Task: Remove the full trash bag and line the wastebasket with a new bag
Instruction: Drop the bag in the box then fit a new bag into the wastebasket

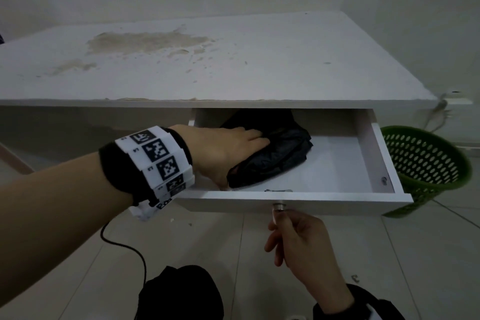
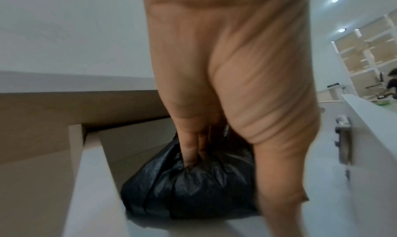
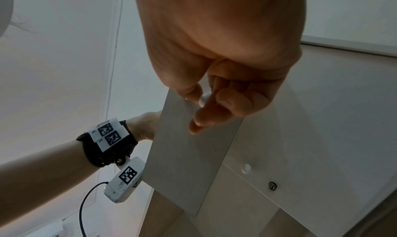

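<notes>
A bundle of folded black trash bags (image 1: 275, 156) lies in the open white drawer (image 1: 298, 204) under the desk. My left hand (image 1: 241, 161) reaches into the drawer and grips the bundle, fingers on top and thumb at its near side. In the left wrist view the fingers (image 2: 191, 155) dig into the black plastic (image 2: 193, 189). My right hand (image 1: 279, 218) pinches the drawer's small round knob (image 1: 278, 207) between thumb and forefinger; the knob (image 3: 203, 99) also shows in the right wrist view. The green perforated wastebasket (image 1: 426, 163) stands on the floor to the right, unlined.
The white desk top (image 1: 233, 60) is stained at the left. A bulky black shape (image 1: 181, 293) sits on the tiled floor by my legs; I cannot tell what it is. A cable (image 1: 124, 244) hangs from my left wrist. A wall socket and cord (image 1: 441, 109) are behind the basket.
</notes>
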Tool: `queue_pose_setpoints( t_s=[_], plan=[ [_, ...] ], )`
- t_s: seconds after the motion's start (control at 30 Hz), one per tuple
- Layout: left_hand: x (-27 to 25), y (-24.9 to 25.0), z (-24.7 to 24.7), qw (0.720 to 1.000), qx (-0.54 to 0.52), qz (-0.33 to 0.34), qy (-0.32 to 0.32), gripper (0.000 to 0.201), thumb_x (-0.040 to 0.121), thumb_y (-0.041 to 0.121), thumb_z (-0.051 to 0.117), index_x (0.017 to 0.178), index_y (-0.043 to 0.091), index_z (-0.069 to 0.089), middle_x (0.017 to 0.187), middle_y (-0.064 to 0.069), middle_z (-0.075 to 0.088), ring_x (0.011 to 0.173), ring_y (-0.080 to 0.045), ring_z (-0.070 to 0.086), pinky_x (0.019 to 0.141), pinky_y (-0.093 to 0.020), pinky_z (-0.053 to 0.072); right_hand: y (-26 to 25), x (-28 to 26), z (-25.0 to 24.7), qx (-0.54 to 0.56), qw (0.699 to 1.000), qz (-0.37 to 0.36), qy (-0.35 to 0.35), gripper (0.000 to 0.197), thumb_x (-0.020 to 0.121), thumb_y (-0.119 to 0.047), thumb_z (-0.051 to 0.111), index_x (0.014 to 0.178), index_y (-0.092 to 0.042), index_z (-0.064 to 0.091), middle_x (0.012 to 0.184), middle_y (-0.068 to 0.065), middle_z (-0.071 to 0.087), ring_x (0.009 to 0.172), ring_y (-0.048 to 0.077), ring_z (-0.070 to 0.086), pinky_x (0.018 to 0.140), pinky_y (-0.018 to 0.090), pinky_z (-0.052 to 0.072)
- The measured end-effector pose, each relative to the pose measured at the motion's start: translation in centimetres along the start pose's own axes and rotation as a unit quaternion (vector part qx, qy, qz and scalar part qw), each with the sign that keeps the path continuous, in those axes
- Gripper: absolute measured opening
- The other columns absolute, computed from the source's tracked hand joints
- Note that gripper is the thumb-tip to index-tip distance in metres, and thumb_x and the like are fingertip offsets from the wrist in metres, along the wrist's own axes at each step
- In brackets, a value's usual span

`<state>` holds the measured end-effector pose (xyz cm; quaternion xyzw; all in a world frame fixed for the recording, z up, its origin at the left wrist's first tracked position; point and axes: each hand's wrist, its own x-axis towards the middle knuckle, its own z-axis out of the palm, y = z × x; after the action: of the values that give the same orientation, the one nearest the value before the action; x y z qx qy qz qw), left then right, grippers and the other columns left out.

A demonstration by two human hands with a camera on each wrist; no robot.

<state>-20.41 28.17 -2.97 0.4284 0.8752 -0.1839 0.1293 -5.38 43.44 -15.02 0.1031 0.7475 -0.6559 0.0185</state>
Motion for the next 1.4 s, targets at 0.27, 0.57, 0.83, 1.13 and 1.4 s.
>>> queue_pose_setpoints(
  t_s=[0.27, 0.57, 0.83, 1.13, 1.4],
  plan=[
    [-2.7, -1.0, -3.5, 0.986, -0.102, -0.001, 0.134, 0.025, 0.082, 0.021, 0.066, 0.104, 0.028, 0.057, 0.083, 0.01, 0.064, 0.076, -0.009, 0.06, 0.068, -0.027, 0.047, -0.2, 0.2, 0.0, 0.001, 1.0, -0.001, -0.007, 0.04, 0.1, -0.031, 0.05, 0.075, -0.004, 0.065, 0.058, 0.011, 0.071, 0.039, 0.023, 0.053, 0.041, 0.02, 0.038],
    [-11.5, -6.3, -11.1, 0.863, -0.133, -0.055, 0.484, 0.036, 0.085, 0.023, 0.067, 0.114, 0.002, 0.064, 0.111, -0.015, 0.069, 0.107, -0.024, 0.065, 0.09, -0.036, 0.052, -0.6, 1.0, 0.9, 0.008, 1.0, -0.004, -0.008, 0.041, 0.101, -0.03, 0.051, 0.076, -0.001, 0.065, 0.056, 0.013, 0.069, 0.038, 0.021, 0.051, 0.039, 0.019, 0.036],
    [-7.8, -8.8, -4.3, 0.931, -0.132, -0.212, 0.267, 0.046, 0.084, 0.009, 0.055, 0.127, 0.026, 0.064, 0.127, -0.01, 0.065, 0.118, -0.035, 0.056, 0.093, -0.036, 0.043, -1.7, 1.6, 1.5, 0.023, 1.0, -0.021, 0.001, 0.041, 0.1, -0.027, 0.053, 0.073, 0.003, 0.064, 0.055, 0.016, 0.068, 0.039, 0.024, 0.05, 0.038, 0.019, 0.036],
    [-7.6, -9.3, -2.7, 0.917, -0.21, -0.264, 0.213, 0.065, 0.09, 0.002, 0.047, 0.144, 0.038, 0.044, 0.143, -0.007, 0.053, 0.126, -0.033, 0.05, 0.101, -0.038, 0.041, -6.9, 10.2, 1.7, 0.021, 0.991, -0.059, 0.117, 0.044, 0.101, -0.039, 0.047, 0.071, -0.011, 0.061, 0.053, 0.008, 0.064, 0.042, 0.02, 0.053, 0.043, 0.028, 0.041],
    [-7.4, -9.6, -2.0, 0.917, -0.209, -0.257, 0.222, 0.064, 0.091, 0.002, 0.046, 0.144, 0.038, 0.044, 0.141, -0.007, 0.054, 0.123, -0.033, 0.051, 0.098, -0.037, 0.042, -7.5, 16.9, 1.8, 0.053, 0.985, -0.061, 0.152, 0.038, 0.098, -0.036, 0.048, 0.071, -0.011, 0.059, 0.05, 0.007, 0.061, 0.04, 0.024, 0.05, 0.042, 0.025, 0.033]
  ],
)
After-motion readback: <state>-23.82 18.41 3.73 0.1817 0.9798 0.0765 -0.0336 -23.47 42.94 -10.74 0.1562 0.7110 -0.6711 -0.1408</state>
